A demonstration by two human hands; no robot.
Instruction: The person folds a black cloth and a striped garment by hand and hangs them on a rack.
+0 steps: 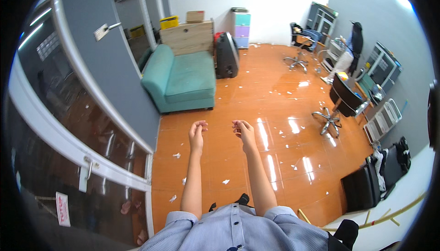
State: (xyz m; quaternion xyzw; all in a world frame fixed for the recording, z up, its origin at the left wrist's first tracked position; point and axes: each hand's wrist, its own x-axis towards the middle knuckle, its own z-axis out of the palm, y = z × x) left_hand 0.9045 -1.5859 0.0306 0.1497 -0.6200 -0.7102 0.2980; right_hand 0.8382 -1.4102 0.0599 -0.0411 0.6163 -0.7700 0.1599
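Note:
Both my arms reach forward over the orange tiled floor [220,159], which is strewn with white paper scraps. My left hand [197,131] is raised with its fingers loosely bent inward, and no object shows in it. Facing it across a gap, my right hand [244,130] has its fingers curved and slightly apart, holding nothing that I can see. The hands do not touch each other or anything else. Beyond them, the nearest furniture is a green sofa [190,79] to the front left.
A glass door [87,159] lines the left side. Behind the sofa are a wooden counter [188,38], a black case [227,56] and a drawer unit [242,31]. Rightward are a swivel chair [346,97], a person [350,51], a folded step ladder [382,120] and a black seat [362,184].

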